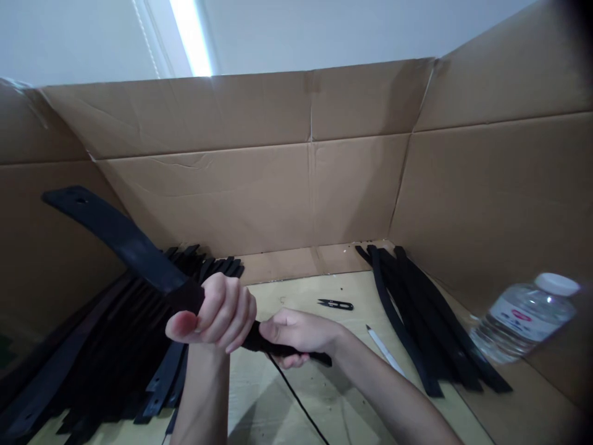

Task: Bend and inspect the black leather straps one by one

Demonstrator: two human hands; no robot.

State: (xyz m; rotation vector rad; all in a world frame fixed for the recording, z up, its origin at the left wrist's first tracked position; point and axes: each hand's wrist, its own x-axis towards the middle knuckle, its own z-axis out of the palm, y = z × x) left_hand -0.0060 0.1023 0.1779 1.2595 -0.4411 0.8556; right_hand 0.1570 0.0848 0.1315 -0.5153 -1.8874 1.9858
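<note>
- The left hand (pixel 215 315) is closed in a fist around the black strip (pixel 134 247), its thumb pointing left.
- The right hand (pixel 294 337) grips the same strip further right and nearer its lower end, pinching it between thumb and fingers.
- The strip slants across the left and middle of the scene, raised at its left end; it is flat, smooth and gently curved, with a rounded tip and a small round hole. Close to the hands its covering looks darker and duller.
- A thin black cord (pixel 299 398) runs from the strip beside the right hand down to the near edge of view.
- On the left lies a thick pile of dark strips (pixel 115 334), overlapping lengthwise, some with holes in their squared ends.
- On the right, a looser bundle of black bands (pixel 417 309) fans out towards the near side, long, narrow and matte.
- Between them, small black snips (pixel 336 304) with pointed blades lie on the pale, smooth surface (pixel 306 290).
- Nearer and to the right lies a slim white pencil (pixel 385 349) with a dark tip.
- At the far right, a clear plastic bottle (pixel 523 318) with a white cap and printed label leans right.
- Creased brown cardboard walls (pixel 250 191) stand along the far, left and right sides.
</note>
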